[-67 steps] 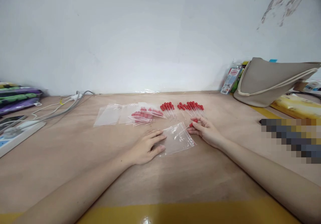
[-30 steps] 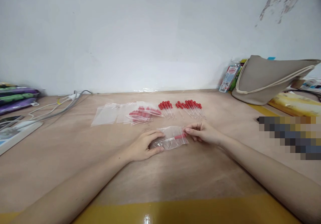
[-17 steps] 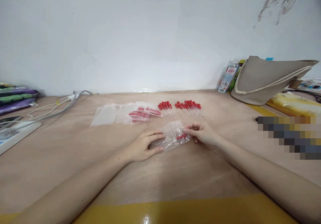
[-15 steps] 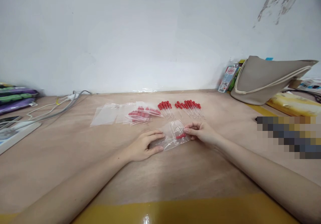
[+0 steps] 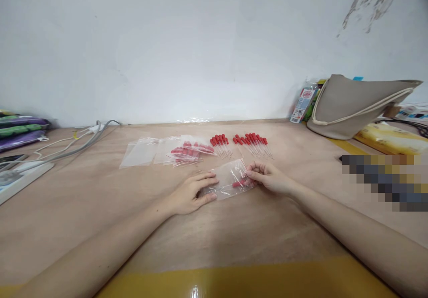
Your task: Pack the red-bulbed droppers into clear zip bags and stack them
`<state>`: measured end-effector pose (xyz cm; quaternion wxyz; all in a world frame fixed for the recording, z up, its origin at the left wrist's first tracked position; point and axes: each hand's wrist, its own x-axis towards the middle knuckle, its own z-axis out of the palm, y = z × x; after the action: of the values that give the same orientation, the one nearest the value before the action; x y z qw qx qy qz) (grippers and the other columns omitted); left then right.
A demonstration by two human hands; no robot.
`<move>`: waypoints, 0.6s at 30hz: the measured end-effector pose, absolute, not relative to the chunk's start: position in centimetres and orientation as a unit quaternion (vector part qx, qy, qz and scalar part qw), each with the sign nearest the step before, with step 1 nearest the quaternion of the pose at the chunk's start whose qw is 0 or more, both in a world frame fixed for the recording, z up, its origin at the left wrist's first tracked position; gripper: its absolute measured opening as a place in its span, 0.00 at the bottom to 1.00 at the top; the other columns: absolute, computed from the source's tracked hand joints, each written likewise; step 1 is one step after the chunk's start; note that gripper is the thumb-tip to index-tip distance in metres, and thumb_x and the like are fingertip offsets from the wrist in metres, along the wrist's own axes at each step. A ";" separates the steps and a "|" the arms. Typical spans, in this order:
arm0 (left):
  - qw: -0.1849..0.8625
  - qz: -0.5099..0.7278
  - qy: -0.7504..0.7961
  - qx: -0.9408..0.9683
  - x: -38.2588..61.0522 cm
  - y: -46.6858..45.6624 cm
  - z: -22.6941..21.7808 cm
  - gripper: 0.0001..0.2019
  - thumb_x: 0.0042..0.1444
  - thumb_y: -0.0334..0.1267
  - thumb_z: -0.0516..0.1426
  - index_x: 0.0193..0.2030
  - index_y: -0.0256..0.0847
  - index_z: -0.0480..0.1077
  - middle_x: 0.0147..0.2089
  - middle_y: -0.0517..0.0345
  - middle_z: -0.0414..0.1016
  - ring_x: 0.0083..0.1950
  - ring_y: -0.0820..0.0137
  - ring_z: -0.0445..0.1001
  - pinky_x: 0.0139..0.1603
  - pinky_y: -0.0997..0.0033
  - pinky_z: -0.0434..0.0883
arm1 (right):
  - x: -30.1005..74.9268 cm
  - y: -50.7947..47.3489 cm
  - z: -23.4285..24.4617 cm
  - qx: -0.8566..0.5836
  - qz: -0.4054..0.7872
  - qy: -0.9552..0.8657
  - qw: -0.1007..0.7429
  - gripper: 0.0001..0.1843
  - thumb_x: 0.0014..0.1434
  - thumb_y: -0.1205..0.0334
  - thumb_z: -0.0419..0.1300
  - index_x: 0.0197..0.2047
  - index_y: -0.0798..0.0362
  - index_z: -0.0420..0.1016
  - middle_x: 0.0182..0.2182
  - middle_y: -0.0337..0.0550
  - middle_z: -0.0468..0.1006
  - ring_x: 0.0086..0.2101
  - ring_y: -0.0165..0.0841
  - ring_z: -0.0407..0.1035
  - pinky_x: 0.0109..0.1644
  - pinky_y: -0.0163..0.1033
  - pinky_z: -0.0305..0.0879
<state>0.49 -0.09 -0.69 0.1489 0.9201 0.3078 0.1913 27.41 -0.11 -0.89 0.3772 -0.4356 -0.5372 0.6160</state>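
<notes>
Two bare hands meet on one small clear bag point(image 5: 224, 185) on the wooden table point(image 5: 234, 235). The left hand point(image 5: 191, 194) lies flat with its fingers stretched, pressing one end of the bag down, probably so the slick film cannot slide. The right hand point(image 5: 268, 178) pinches the bag's mouth, with a red-capped dropper point(image 5: 239, 183) inside. Just beyond the right hand, loose droppers point(image 5: 253, 143) lie in rows, caps aligned, within easy reach. Beyond the left hand lie filled bags point(image 5: 190, 153) and empty bags point(image 5: 139, 153). Further right, beside a grey tote point(image 5: 354, 108), stands a red-labelled packet point(image 5: 300, 105), its print too small to read.
</notes>
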 end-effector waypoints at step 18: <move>0.163 0.210 0.269 0.926 0.3 0.2 -1.2 0.14 0.60 0.41 0.52 0.50 0.43 0.71 0.54 0.52 0.68 0.55 0.65 0.66 0.55 0.64 0.65 | 26.1 10.3 0.2 -0.674 0.062 -0.676 0.291 0.11 0.46 0.62 0.60 0.34 0.57 0.71 0.32 0.48 0.76 0.35 0.35 0.70 0.38 0.36 0.62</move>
<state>0.32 0.23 -1.24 0.1628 0.9259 0.2685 0.2101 26.09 10.31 0.23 0.2911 -0.6738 -0.6763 0.0625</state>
